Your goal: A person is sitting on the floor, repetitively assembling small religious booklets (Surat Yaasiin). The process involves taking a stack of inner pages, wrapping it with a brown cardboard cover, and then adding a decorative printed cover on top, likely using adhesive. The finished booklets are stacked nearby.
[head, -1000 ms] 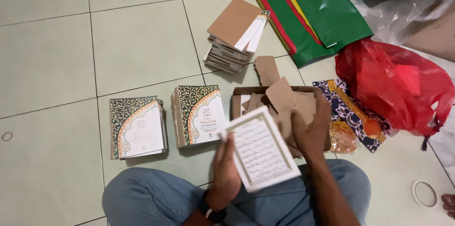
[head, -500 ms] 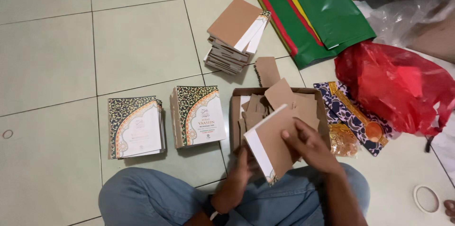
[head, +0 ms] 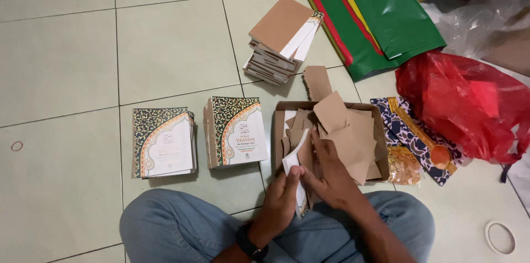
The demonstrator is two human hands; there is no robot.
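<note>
Both hands close on one thin booklet [head: 298, 177]: left hand [head: 281, 197] pinches its lower edge, right hand [head: 330, 177] clasps its brown cover, above a cardboard box [head: 381, 136] of brown sheets.

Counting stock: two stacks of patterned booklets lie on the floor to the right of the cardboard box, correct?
Not quite. The head view shows the two booklet stacks lying left of the cardboard box, not right.

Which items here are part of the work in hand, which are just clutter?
In hand:
booklet held by left hand and right hand
box of brown card pieces
two patterned booklet stacks
far booklet pile

Lying about:
red plastic bag
green bag
tape ring
</note>
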